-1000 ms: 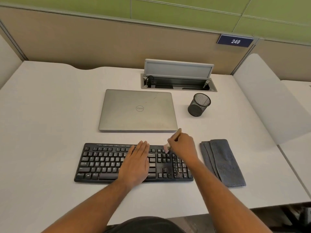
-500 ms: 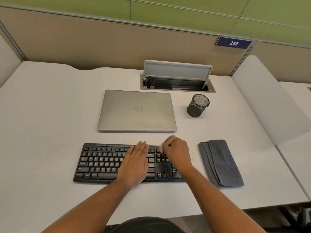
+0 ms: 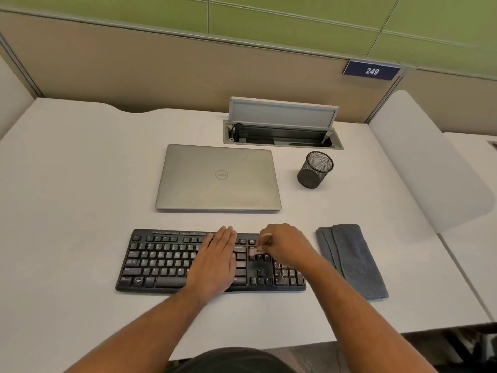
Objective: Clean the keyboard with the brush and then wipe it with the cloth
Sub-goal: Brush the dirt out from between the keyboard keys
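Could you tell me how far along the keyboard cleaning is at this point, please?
Nothing looks finished yet. Brushing is in hand: the right hand grips the brush with its bristles on the keys beside the number pad, while the left hand lies flat on the keyboard, steadying it. Pale specks show on the number pad. Wiping is left: the cloth lies folded and untouched to the right.

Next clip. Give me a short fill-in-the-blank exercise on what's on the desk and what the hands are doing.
1. The left hand lies flat on the ____.
2. The right hand holds the ____ over the keys.
3. The folded grey cloth lies to the ____ of the keyboard.
4. The laptop lid is ____.

Missing words: keyboard; brush; right; closed
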